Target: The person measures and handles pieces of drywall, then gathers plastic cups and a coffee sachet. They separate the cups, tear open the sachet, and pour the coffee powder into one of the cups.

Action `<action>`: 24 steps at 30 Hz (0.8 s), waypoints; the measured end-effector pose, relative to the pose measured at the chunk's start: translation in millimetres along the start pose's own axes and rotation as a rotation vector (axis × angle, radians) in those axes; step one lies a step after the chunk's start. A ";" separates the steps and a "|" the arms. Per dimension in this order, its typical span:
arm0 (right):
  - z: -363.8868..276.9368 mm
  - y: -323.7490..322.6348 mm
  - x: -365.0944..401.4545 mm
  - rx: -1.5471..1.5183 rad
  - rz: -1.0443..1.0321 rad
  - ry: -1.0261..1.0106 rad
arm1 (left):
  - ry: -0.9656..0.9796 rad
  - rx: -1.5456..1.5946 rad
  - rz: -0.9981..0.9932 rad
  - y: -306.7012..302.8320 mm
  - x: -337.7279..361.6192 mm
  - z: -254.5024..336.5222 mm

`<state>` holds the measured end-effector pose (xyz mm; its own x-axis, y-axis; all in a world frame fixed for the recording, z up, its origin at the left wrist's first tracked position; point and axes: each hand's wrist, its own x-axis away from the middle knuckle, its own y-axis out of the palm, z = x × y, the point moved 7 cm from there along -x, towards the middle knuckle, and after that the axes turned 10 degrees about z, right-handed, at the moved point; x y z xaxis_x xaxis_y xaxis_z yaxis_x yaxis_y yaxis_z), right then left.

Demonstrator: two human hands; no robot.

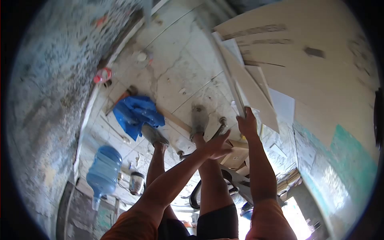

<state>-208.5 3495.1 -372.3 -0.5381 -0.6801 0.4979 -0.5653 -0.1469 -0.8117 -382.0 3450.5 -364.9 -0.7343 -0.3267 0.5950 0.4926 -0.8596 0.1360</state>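
My right hand (247,122) is closed around the lower end of a long, thin, pale panel (229,76), seen nearly edge-on and tilted up and away. Close to that panel, flat cardboard sheets (252,86) lean at the right. My left hand (218,148) is out in front of my right leg, fingers apart, with nothing visible in it. Just beyond it lies a dark metal rod with a rounded end (222,122), partly hidden by my arm. A small cardboard box (235,157) sits between my two hands, partly covered.
Blue cloth (138,114) lies by my left shoe. Along the left wall are a large blue water jug (105,168), a clear container with a dark rim (137,183) and a red-capped bottle (103,75). A big printed cardboard sheet (312,80) fills the right side. The tiled floor (176,52) is cracked.
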 end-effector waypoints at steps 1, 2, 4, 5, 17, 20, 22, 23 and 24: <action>16.8 -31.8 19.4 0.056 0.035 -0.012 | 0.068 0.034 -0.006 7.2 17.2 -7.0; 34.1 -68.1 40.6 0.120 -0.006 0.020 | 0.133 0.070 -0.018 7.4 39.8 -13.1; 85.3 -153.4 92.4 0.239 -0.056 0.079 | -0.051 0.084 -0.027 -18.1 100.7 -18.2; 113.2 -195.6 119.8 0.294 -0.065 0.100 | -0.118 -0.079 -0.042 -32.6 131.8 -20.0; 207.3 -562.8 298.2 0.648 0.170 0.426 | -0.674 -0.569 0.620 -195.3 527.8 -1.3; 198.3 -576.6 242.2 0.656 0.158 0.363 | -0.607 -0.432 0.838 -205.0 563.8 46.4; 209.6 -568.2 191.0 0.662 0.108 0.273 | -0.580 -0.337 0.991 -187.3 565.6 123.8; 204.5 -563.0 168.9 0.621 0.129 0.185 | -0.566 -0.348 0.994 -179.4 565.4 142.1; 197.0 -558.2 148.5 0.576 0.157 0.116 | -0.577 -0.231 1.030 -164.7 563.7 157.9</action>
<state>150.4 3334.7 94.5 -0.6707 -0.6470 0.3628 -0.0623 -0.4383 -0.8967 -803.4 3470.0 73.2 0.3015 -0.7280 0.6158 0.5864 -0.3677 -0.7218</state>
